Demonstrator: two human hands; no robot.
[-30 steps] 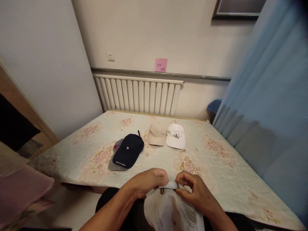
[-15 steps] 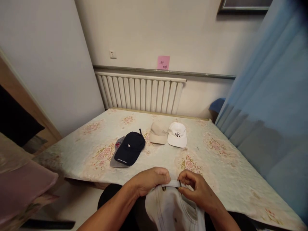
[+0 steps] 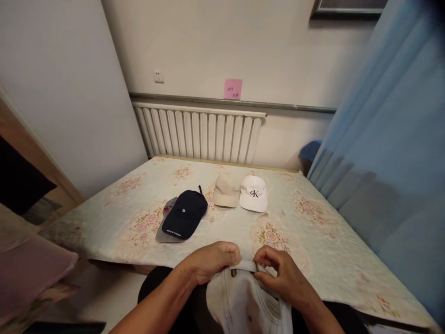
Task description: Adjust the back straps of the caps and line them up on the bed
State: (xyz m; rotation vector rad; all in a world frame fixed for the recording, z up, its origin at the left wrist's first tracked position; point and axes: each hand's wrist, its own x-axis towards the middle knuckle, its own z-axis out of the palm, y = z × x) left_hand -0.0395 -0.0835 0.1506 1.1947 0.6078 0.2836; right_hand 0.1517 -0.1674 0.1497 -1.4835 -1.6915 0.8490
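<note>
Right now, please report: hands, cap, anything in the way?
Left hand, right hand: gripping strap. Pale cap held by it. Nothing blocking; navy cap lies beyond.

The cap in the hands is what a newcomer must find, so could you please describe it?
Find the big floral cloth, then look to its near edge. There the left hand and right hand hold a pale cap by its strap. It alone is held; the other four caps lie on the cloth.

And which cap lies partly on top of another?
The dark cap, partly covering the grey cap; the beige cap and white cap lie side by side.
</note>
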